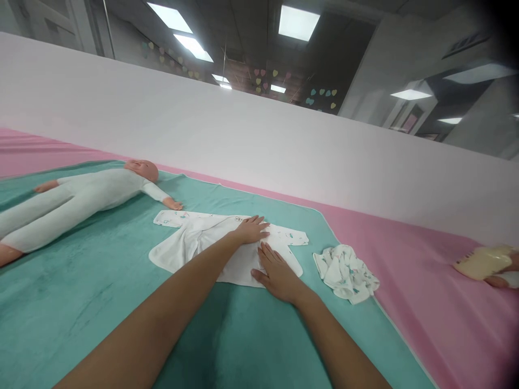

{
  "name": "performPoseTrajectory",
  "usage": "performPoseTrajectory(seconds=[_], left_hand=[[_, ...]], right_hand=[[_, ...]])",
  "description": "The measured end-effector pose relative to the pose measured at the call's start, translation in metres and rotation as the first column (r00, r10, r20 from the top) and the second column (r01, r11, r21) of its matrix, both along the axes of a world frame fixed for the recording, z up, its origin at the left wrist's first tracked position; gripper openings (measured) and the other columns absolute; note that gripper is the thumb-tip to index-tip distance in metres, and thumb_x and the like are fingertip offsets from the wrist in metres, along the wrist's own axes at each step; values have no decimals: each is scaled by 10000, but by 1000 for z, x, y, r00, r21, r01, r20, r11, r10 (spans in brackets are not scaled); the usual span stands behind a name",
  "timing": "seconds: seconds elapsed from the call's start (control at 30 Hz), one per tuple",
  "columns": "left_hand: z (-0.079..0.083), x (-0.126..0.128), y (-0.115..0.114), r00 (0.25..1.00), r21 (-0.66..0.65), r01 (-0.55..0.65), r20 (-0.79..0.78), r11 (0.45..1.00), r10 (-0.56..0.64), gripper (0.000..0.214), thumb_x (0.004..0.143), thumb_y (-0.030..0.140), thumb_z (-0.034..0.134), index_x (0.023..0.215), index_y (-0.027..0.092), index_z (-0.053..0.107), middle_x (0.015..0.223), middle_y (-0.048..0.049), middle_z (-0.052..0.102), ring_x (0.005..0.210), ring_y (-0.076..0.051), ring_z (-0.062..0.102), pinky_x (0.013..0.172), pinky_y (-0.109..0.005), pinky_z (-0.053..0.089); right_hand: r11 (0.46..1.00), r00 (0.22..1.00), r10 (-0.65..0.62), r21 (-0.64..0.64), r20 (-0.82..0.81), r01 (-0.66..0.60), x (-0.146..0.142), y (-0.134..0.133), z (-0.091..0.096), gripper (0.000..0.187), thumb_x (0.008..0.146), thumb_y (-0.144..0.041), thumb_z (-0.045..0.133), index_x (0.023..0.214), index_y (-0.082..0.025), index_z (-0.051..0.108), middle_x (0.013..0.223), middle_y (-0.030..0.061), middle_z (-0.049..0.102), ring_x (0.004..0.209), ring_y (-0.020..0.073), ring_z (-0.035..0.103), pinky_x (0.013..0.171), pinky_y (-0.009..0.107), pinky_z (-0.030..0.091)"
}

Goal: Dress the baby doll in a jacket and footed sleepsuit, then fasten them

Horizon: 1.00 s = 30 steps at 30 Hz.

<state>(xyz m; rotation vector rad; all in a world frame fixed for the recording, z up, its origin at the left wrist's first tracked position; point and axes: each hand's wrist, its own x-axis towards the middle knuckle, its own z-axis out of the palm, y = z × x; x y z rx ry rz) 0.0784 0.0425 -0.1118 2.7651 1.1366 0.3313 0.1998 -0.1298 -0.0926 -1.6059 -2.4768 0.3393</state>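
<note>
A white baby shirt (239,267) with small prints on its sleeves lies spread on the teal blanket (121,302), sleeves out to both sides. My left hand (250,230) rests flat near its collar and the base of the right-hand sleeve, fingers stretched out. Just below it, my right hand (279,274) lies flat on the right side of the shirt's body, thumb apart from the fingers. Some folds show in the cloth on the left side. Neither hand grips the fabric.
On the left lies a baby doll (93,192) in a pale bodysuit. A crumpled printed white garment (346,273) sits to the right, at the blanket's edge. Beyond are a pink sheet (421,270), a yellowish object (482,263) at the far right and a white wall (243,146) behind.
</note>
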Motion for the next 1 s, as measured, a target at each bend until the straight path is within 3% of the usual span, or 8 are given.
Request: performPoseTrajectory(seconds=[0.2, 0.27, 0.37, 0.43, 0.5, 0.63, 0.8, 1.0], left_hand=[[-2, -3, 4, 983, 124, -184, 30, 975, 182, 435, 915, 286, 248, 1333, 231, 355, 1437, -73, 293, 1333, -258, 197, 1018, -473, 266], [0, -5, 2, 973, 137, -232, 45, 963, 228, 433, 891, 189, 272, 1311, 200, 377, 1424, -95, 309, 1323, -259, 222, 999, -478, 290], [5, -9, -6, 969, 166, -244, 74, 955, 235, 448, 841, 89, 296, 1267, 158, 418, 1382, -123, 367, 1297, -249, 277, 983, -453, 317], [6, -14, -14, 975, 187, -218, 74, 958, 208, 435, 835, 85, 310, 1243, 157, 444, 1355, -115, 407, 1278, -236, 313, 983, -428, 326], [5, -26, -23, 988, 207, -155, 51, 966, 148, 410, 865, 142, 308, 1251, 154, 444, 1378, -106, 385, 1289, -231, 301, 1002, -411, 311], [-2, -68, -44, 999, 176, -33, -24, 984, 37, 475, 927, 356, 223, 1326, 142, 368, 1434, -107, 291, 1320, -230, 252, 1054, -400, 239], [-3, -111, -74, 1000, 106, 11, -22, 994, -9, 535, 925, 451, 170, 1380, 198, 292, 1454, -60, 257, 1339, -218, 208, 1080, -401, 177], [1, -120, -89, 1000, 71, 26, -12, 997, -25, 550, 920, 455, 159, 1386, 191, 285, 1459, -58, 238, 1344, -227, 195, 1086, -421, 162]], right_hand=[[998, 988, 54, -25, -146, -58, 2, -2, 0, 694, 871, -603, 273, 1412, -173, 210, 1482, 45, 83, 1363, 209, 38, 1114, 390, 71], [998, 961, 2, -63, -276, -20, 5, 1, 0, 677, 864, -604, 306, 1410, -214, 215, 1477, 21, 129, 1357, 207, 99, 1114, 391, 102], [990, 861, -122, -124, -494, 69, 9, 10, -2, 647, 864, -600, 316, 1402, -250, 233, 1454, 11, 227, 1326, 200, 228, 1092, 382, 205], [989, 827, -147, -96, -542, 114, 11, 18, -4, 622, 871, -592, 305, 1384, -241, 283, 1433, 23, 282, 1307, 193, 275, 1082, 377, 231], [993, 883, -106, -4, -458, 117, 10, 28, -8, 606, 883, -573, 287, 1368, -211, 327, 1431, 42, 287, 1316, 191, 254, 1095, 379, 198], [990, 991, -24, 136, -131, 42, 1, 50, -13, 601, 910, -522, 228, 1365, -144, 334, 1443, 91, 246, 1343, 210, 171, 1101, 416, 146], [982, 997, -57, 181, 45, 48, -12, 82, -15, 636, 908, -526, 210, 1386, -111, 279, 1451, 123, 200, 1344, 230, 165, 1080, 437, 183], [973, 983, -135, 203, 125, 108, -20, 113, -20, 672, 897, -566, 156, 1388, -122, 277, 1457, 100, 189, 1348, 213, 150, 1075, 401, 182]])
